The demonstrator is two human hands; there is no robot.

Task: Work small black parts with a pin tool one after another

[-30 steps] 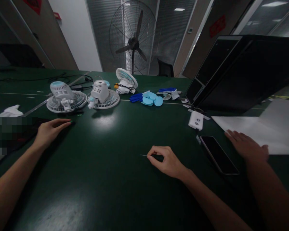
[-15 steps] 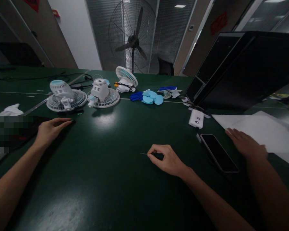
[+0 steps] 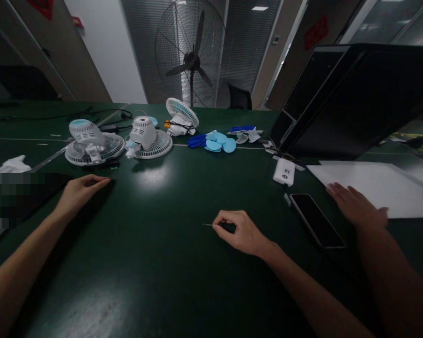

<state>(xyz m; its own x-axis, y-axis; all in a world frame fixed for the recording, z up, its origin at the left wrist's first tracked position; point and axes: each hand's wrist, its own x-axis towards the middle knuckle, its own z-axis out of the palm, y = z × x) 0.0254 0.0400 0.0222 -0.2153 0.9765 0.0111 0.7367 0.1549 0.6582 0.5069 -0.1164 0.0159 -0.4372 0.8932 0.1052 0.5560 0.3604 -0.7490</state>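
My left hand (image 3: 82, 190) is low over the green table (image 3: 155, 277) at the left, its fingertips pinched together; anything between them is too small to name. Behind it lie two white fans, one (image 3: 91, 143) farther left and another (image 3: 148, 138) beside it. Near the centre, my right hand (image 3: 241, 232) is closed around a small screwdriver (image 3: 228, 227) with a dark handle, its thin shaft pointing left just above the table. A black phone (image 3: 317, 220) lies to the right of that hand.
Another person's hand (image 3: 356, 204) rests by white paper (image 3: 380, 185) at right. A white power bank (image 3: 284, 172) sits beside a large black monitor (image 3: 348, 103). Farther back are a third fan (image 3: 181, 117), light-blue blades (image 3: 220, 142) and blue gloves (image 3: 197, 141).
The view has shifted slightly. My left fingertips have moved a little to the right. At the right, the other person's hand and the white paper have shifted slightly.
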